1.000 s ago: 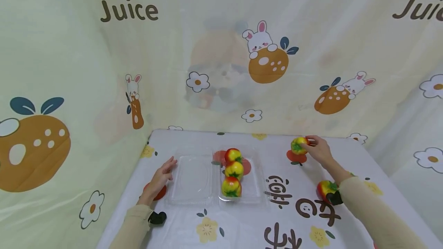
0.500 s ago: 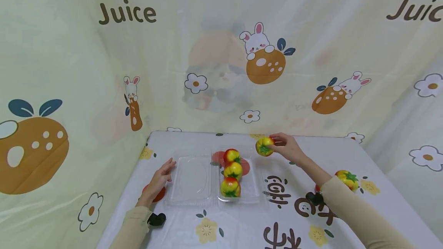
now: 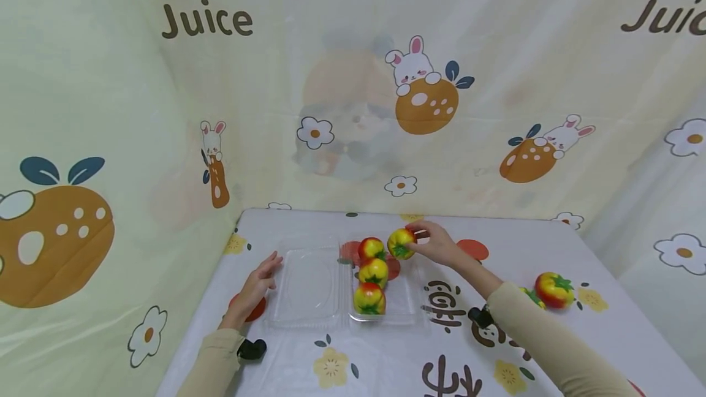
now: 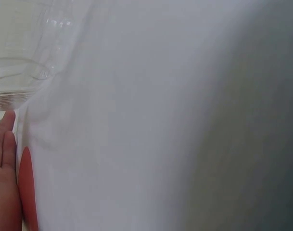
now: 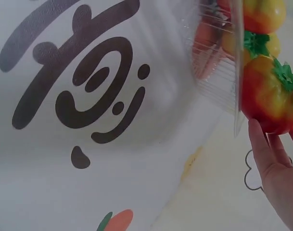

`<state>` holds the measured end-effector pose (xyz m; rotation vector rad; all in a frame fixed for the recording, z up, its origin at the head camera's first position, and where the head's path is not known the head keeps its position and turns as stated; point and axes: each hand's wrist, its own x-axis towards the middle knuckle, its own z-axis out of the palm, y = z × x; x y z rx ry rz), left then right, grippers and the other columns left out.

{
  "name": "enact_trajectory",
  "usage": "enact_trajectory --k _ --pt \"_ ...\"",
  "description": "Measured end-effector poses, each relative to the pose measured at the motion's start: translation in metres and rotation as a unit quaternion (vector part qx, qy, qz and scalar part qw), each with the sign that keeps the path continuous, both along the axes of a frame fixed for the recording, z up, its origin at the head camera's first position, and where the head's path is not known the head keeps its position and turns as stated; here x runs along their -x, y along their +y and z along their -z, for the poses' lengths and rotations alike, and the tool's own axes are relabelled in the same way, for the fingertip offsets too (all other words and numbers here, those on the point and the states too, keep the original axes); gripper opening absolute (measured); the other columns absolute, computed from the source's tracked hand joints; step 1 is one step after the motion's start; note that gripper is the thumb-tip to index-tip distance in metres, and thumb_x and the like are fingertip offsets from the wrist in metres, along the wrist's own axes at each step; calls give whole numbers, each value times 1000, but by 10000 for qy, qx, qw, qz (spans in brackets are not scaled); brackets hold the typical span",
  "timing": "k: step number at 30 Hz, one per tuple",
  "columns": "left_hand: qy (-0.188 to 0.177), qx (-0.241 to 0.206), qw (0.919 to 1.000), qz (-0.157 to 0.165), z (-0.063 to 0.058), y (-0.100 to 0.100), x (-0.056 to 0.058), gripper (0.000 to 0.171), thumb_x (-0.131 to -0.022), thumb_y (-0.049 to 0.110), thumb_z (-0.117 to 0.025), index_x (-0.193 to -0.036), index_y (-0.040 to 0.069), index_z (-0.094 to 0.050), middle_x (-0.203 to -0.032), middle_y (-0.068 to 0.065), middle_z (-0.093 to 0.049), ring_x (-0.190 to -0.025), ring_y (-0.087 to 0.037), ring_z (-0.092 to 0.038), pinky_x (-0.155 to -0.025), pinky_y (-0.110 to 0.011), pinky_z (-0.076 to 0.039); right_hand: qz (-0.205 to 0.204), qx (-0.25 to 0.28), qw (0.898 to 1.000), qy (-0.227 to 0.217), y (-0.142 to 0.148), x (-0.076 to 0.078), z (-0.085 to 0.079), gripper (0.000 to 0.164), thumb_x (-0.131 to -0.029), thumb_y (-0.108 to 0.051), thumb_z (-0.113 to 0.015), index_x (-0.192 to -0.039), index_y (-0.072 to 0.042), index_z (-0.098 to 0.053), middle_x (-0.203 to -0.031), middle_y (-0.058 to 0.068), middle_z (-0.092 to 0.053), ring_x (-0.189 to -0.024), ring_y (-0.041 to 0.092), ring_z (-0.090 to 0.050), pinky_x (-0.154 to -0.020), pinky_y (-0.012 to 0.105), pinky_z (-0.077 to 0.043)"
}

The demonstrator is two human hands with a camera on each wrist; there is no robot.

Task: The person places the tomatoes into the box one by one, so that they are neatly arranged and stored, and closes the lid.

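A clear plastic clamshell box lies unfolded, its lid (image 3: 306,287) on the left and its base (image 3: 405,306) on the right. Three red-and-yellow toy fruits stand in a row along the base's left side, the middle one (image 3: 373,272) touching its neighbours. My right hand (image 3: 438,245) grips another such toy fruit (image 3: 401,244) by its side over the base's far right corner; the right wrist view shows this fruit (image 5: 269,96) at the clear wall, with fingertips under it. My left hand (image 3: 255,290), fingers extended, rests at the lid's left edge, touching or nearly so.
Two more toy fruits lie on the table at the right: one in full view (image 3: 554,290), the other (image 3: 532,297) partly behind my right sleeve. A printed cloth (image 3: 353,336) covers the table, and a patterned curtain (image 3: 353,189) hangs behind and at both sides.
My right hand has carried its toy fruit leftward from the table's far right, then lowered it to the box base's far right corner. My left hand has stayed put.
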<state>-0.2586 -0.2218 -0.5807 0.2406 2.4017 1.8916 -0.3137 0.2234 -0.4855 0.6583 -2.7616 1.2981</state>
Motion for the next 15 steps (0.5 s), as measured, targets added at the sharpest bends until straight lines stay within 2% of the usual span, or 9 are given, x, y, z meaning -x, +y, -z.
enact_trajectory --k 9,15 --pt "-92 -68 9999 40 1 0 0 62 -85 -13 -39 -147 -8 -37 -163 -16 -14 -147 -37 -20 -114 -55 -22 -301 -129 9993 154 -5 5 16 40 -88 -10 -72 -123 6 -61 -119 21 -63 -106 39 -61 -89 53 -51" --pt "-145 -62 9996 237 -27 2 -12 61 -85 -13 -39 -146 -14 -33 -162 -23 -12 -146 -42 -17 -114 -57 -20 -443 -414 9980 181 -7 9 20 38 -88 -14 -71 -121 2 -63 -117 17 -67 -105 37 -63 -88 53 -51"
